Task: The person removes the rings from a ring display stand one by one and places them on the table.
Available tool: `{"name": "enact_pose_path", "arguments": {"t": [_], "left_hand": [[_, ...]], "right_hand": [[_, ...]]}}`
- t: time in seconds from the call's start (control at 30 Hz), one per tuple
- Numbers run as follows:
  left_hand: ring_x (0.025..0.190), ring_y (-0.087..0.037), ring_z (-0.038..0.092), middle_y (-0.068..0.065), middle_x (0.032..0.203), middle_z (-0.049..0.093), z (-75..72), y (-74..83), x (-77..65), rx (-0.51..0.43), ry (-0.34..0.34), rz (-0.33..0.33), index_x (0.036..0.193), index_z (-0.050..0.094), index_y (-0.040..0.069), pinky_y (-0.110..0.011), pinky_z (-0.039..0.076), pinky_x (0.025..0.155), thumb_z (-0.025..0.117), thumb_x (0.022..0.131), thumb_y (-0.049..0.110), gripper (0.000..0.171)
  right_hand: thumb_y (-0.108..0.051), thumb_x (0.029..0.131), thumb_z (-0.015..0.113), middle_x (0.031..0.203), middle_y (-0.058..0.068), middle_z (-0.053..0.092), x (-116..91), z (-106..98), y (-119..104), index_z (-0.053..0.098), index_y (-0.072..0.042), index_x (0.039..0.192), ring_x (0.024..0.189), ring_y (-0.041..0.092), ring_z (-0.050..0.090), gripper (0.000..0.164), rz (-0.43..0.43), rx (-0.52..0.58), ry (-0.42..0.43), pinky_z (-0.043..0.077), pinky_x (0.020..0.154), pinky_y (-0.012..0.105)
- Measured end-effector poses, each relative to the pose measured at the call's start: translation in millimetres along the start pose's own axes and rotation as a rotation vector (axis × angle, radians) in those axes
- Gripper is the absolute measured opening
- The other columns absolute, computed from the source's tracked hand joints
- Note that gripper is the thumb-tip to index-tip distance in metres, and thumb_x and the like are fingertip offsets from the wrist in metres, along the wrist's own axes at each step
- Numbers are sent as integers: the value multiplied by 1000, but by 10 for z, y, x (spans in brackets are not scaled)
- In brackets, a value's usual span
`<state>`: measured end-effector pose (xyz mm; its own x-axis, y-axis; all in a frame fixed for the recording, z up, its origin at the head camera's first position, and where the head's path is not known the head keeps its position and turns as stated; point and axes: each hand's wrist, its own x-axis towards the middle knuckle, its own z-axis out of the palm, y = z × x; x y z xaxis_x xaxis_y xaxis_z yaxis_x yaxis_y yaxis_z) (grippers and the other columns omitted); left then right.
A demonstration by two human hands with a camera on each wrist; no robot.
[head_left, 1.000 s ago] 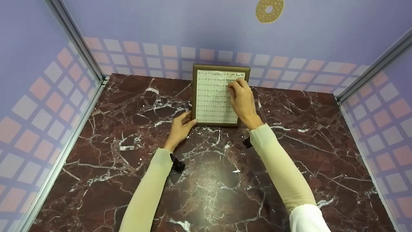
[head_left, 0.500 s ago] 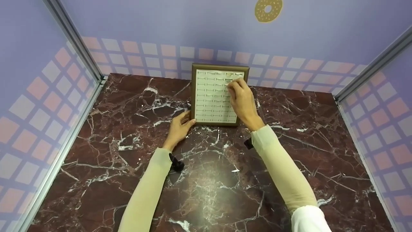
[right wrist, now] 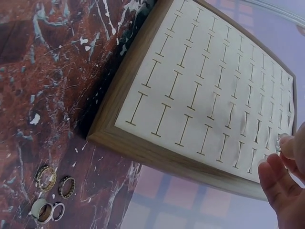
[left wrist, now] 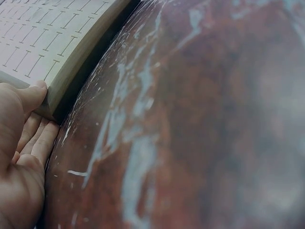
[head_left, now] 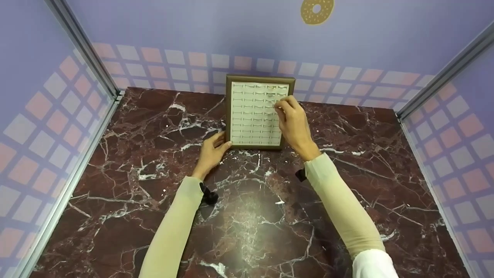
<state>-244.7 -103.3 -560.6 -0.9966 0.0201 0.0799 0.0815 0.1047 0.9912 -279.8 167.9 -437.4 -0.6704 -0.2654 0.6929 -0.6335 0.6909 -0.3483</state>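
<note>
Near the far edge of a dark red marbled tabletop (head_left: 247,239), before a lilac wall (head_left: 166,23), I pinch a small silvery piece (right wrist: 279,138) between the thumb and forefinger of my right hand (head_left: 296,125), at the face of a framed board (head_left: 261,78). My fingertips are together on the piece and cover most of it, so how it is turned and how deep it sits I cannot tell.

The relation that matters is close: the slits lie right at those fingertips, in the upper half, about the second column from the right, each slit's long axis running crosswise, side to side. The board's own long axis points away from me, toward the wall. My right hand, reaching over the right edge, is the nearer one; my left hand (head_left: 212,151) grips the lower left corner, thumb on the front of the frame, fingers tucked beneath.

The piece shows as a bright metallic glint, probably a ring. The board has a brown wooden frame around a white pad (head_left: 247,121) lined with rows of thin I-shaped slits, some puckered near my fingertips. A gold-toned piece (head_left: 271,87) shows in the top row. Off the board's lower right corner, four loose rings (right wrist: 36,208) lie near one another, gold-toned and silvery.
</note>
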Motion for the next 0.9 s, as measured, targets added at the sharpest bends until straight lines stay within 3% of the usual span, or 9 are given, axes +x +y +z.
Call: {"name": "enact_pose_path", "arguments": {"t": [0.2,0.43,0.53,0.9], "left_hand": [[140,-42,59,-29,150,59,-1,-7,-3,-12,-1,-2,151,54,-7,-42,52,120,72,102,4,54],[140,-41,59,-29,151,59,13,-9,-5,-2,-7,-8,152,54,-6,-41,51,120,72,102,6,55],[140,-42,59,-29,151,58,19,-8,-6,-6,-7,-9,151,54,-6,-40,51,120,72,102,6,54],[141,-39,59,-26,153,57,1,7,-1,-6,-4,-20,152,55,-5,-39,52,120,73,102,7,54]], "right_hand": [[-1,104,66,105,15,68,-78,-52,15,75,3,101,98,30,71,10,-2,22,-8,64,90,35],[1,102,68,106,16,69,-216,-95,72,75,2,100,90,28,71,7,-18,14,-5,64,78,33],[1,101,70,106,16,70,-278,-111,98,76,3,100,90,27,71,7,-9,19,-6,64,79,32],[2,100,71,101,16,69,-476,-189,143,77,3,98,80,23,65,7,32,94,-26,55,68,27]]}}
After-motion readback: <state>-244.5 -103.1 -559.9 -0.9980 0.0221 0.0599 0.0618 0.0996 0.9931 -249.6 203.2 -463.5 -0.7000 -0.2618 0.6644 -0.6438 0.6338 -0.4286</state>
